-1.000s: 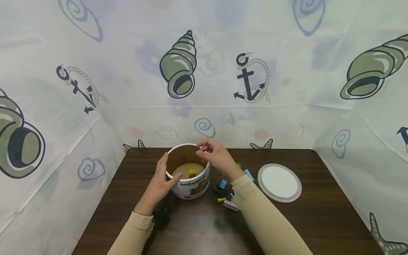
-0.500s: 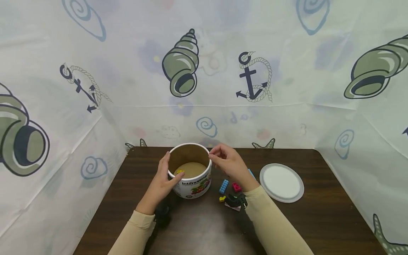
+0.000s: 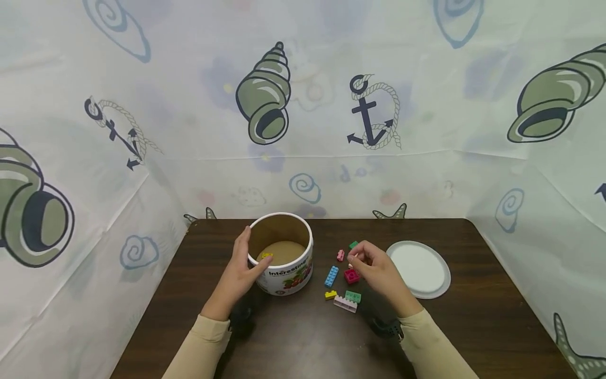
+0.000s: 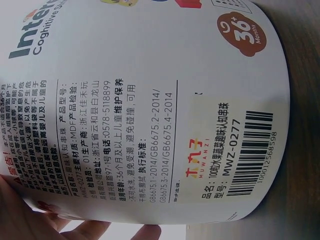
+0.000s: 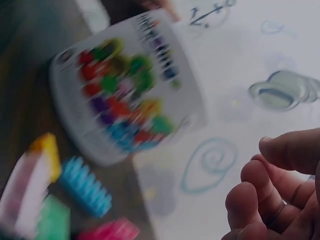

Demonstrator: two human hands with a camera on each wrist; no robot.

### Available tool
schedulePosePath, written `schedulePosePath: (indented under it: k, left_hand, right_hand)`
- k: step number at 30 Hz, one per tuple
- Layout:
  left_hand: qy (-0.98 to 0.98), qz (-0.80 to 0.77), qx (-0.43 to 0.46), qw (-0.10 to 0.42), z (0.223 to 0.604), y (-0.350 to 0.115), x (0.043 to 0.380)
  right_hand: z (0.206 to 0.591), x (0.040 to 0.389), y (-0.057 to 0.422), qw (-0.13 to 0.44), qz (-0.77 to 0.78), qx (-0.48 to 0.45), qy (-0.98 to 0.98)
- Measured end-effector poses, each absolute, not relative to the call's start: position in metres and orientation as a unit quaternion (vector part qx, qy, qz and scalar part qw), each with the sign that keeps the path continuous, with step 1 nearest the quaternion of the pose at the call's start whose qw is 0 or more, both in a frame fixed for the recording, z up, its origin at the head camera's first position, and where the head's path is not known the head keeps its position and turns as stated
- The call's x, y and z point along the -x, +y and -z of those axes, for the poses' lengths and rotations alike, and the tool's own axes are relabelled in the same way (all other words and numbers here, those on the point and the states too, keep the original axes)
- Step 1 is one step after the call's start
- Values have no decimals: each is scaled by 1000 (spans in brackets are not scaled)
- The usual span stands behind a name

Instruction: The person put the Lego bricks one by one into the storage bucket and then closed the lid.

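Observation:
A white tub (image 3: 279, 284) with fruit pictures stands at the back of the table, its top facing up. My left hand (image 3: 236, 275) holds its left side, thumb over the front rim and fingers along the outside. Inside the tub, close to that thumb, lies a yellow toy brick (image 3: 267, 255). My right hand (image 3: 379, 269) is over the loose bricks, fingers loosely bent, with a gap between thumb and fingertips and nothing held in the right wrist view. Nearest it are a red brick (image 3: 352, 276) and a dark green brick (image 3: 353, 245).
Left of and below the right hand lie a blue brick (image 3: 331, 276), a small pink brick (image 3: 340, 255), a yellow brick (image 3: 330, 295), a light green brick (image 3: 352, 297) and a pale pink brick (image 3: 345, 303). A round white lid (image 3: 421, 268) lies at the right of the dark table (image 3: 483, 316).
My right hand has moved from the tub's right rim rightward and down to the bricks. The yellow brick in the tub has shifted left. The left hand keeps its hold.

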State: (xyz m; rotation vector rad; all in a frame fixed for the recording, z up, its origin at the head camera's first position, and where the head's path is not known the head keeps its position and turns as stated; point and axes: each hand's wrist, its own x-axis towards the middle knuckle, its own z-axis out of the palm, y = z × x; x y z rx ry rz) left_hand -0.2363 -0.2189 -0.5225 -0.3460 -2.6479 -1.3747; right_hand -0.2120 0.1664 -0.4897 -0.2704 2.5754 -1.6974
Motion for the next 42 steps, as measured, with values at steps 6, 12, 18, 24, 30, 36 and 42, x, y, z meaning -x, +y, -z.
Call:
schedulePosePath:
  k: [6,12,18,24,30,36,42]
  left_hand:
    - [-878,458,121,70,519,-216,238]
    - [-879,457,119,72,524,-218,239]
    - [-879,457,113,73,527,-222,237]
    - [-875,463,121,71,526,-219,239]
    - [-876,463,119,70,524,-220,241]
    - [-877,462,116,63,521,-220,242]
    - [-876,464,117,61,522,-218,241]
  right_hand:
    - [530,211,193,34,568,40,822]
    - [560,210,205,36,651,-19,758]
    - [583,210,203,52,704,-41,707]
    - [592,213,206,52,708,-53,702]
    - [591,215,207,63,704,-58,705]
    - [590,216,206,58,684,-52,726]
    - [591,214,207,53,661,-66,745]
